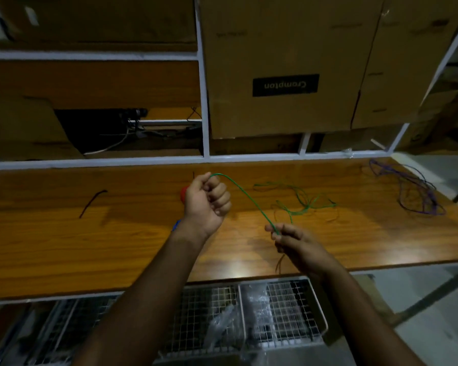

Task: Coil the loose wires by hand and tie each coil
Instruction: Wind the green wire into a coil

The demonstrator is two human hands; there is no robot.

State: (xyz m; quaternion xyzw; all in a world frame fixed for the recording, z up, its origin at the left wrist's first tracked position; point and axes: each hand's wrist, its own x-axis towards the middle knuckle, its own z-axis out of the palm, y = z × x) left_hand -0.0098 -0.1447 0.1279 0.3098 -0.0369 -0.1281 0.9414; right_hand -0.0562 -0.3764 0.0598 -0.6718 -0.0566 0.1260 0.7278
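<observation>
We held green wire (245,198) above wooden bench (64,247): left hand (206,200) fisted round one end, right hand (292,240) pinching span nearer us; slack tangled far right. Judged wire light, springy, kink-prone; best gripped near end. Purple wire (413,191) far right, untouched.

green wire (249,198), purple wire (413,191), orange-brown woodgrain table (90,247)

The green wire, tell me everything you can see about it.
The thin green wire looks plastic-coated and flexible. One stretch arcs through the air between both hands: the left hand grips it in a fist, the right hand pinches it at the fingertips. The rest lies in loose, tangled loops on the wooden tabletop beyond the right hand, uncoiled and untied.
</observation>
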